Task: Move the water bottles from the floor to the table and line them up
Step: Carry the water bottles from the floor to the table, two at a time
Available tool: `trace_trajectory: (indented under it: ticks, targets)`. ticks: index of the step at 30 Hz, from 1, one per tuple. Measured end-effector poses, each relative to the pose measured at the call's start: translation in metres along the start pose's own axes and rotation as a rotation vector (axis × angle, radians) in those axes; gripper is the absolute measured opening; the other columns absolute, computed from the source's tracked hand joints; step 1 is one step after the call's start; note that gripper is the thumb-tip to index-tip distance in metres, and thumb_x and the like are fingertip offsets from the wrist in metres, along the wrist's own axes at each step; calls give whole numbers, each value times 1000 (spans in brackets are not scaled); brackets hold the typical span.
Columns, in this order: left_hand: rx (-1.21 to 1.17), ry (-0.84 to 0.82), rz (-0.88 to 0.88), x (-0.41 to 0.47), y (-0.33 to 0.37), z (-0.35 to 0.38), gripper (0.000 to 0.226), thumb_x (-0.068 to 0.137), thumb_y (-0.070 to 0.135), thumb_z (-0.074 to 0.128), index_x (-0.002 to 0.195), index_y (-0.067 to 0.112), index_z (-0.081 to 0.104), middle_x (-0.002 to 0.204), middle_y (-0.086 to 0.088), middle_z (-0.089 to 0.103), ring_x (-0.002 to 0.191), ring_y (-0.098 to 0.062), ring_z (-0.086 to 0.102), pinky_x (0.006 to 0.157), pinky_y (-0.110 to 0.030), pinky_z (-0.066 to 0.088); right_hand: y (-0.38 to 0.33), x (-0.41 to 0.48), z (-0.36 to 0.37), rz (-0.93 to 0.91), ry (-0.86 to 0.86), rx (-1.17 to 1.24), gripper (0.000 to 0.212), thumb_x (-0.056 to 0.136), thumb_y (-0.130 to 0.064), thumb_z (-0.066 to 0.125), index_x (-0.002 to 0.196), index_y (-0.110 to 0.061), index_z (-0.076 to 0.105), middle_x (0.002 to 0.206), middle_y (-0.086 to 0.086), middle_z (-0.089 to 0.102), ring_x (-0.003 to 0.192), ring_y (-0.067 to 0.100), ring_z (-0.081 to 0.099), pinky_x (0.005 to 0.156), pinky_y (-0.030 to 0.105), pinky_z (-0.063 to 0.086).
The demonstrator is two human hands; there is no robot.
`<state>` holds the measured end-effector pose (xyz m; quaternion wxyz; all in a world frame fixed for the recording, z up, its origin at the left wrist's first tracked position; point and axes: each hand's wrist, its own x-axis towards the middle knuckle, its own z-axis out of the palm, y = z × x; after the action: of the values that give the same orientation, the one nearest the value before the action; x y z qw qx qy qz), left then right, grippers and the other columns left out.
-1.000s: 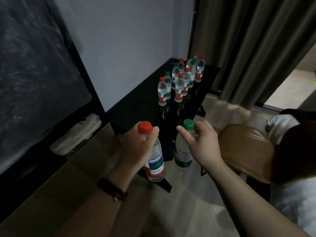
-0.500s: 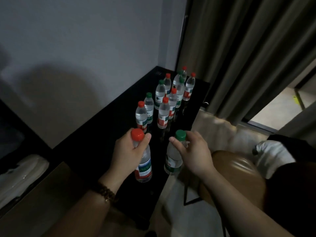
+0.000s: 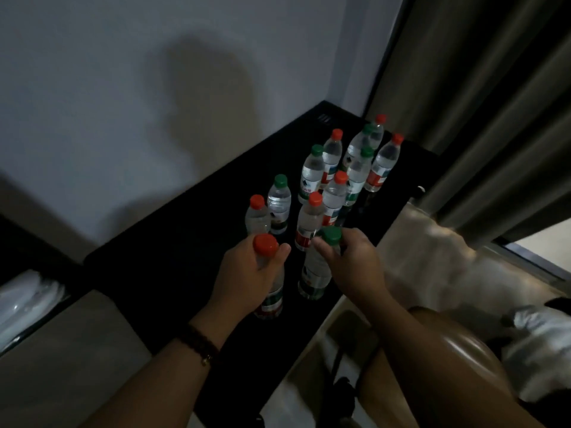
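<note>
Bottles (image 3: pixel 333 186) of clear ribbed plastic crowd the glossy black table (image 3: pixel 173 273) at centre frame. Below them, the left hand (image 3: pixel 247 273) curls round the red-capped bottle (image 3: pixel 273 299) and the right hand (image 3: pixel 352 267) pinches the green-capped bottle (image 3: pixel 315 273) at the neck. Their bases are dim, and contact with the table is unclear.

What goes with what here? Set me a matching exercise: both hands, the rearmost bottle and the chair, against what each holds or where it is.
1 left hand
2 right hand
3 rearmost bottle
4 chair

A at the far corner of the table
B grips a green-capped bottle
C lower right, beside the table
D grips a red-capped bottle

Pairs: 1-D, 2-B, 3-A, 4-C
</note>
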<state>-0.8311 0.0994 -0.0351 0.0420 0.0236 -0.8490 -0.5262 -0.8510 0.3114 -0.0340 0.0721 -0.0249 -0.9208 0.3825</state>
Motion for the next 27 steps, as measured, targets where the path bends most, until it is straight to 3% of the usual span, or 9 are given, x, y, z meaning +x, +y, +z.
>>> trace_trajectory:
  ticks: [4,8,13,20,24,27]
  targets:
    - [41,87,-79,13,10,33,42,81,70,59,90,29,66,85,9,71,81,-7,69,76,-44,59,35,42,-5,-33,-126,7,33,89,-59,64,87,-27,60,84,-5,57,72,6,56,58,23,37]
    - [79,178,-155,23,22,62,39,80,70,60,90,34,68,86,14,72,80,1,68,76,-41,61,65,74,-18,-66,-227,31,33,93,-49,66,88,-18,59,84,1,57,76,15,57,62,30,45]
    - [81,259,-231,37,28,89,37,76,72,63,94,39,69,90,18,73,85,0,69,83,-44,60,91,115,-36,-111,-289,32,35,96,-41,66,96,-6,62,94,9,59,85,21,57,72,39,51]
    - [274,238,-254,46,37,102,41,79,72,57,95,35,69,87,12,71,81,-4,68,78,-42,59,121,160,-46,-80,-340,119,30,93,-37,71,106,-11,65,100,3,54,88,15,54,74,27,40]
    - [367,196,-299,50,41,104,38,83,69,53,91,35,68,85,13,70,80,-3,67,77,-42,58,131,175,-44,-87,-397,96,21,94,-34,70,89,-16,60,90,3,58,81,17,57,67,28,38]
    - [345,203,-337,48,36,104,31,85,65,58,89,36,67,87,14,70,81,-1,67,79,-38,57,134,179,-44,-101,-393,110,23,95,-34,70,89,-14,61,81,-7,54,73,8,54,66,30,40]
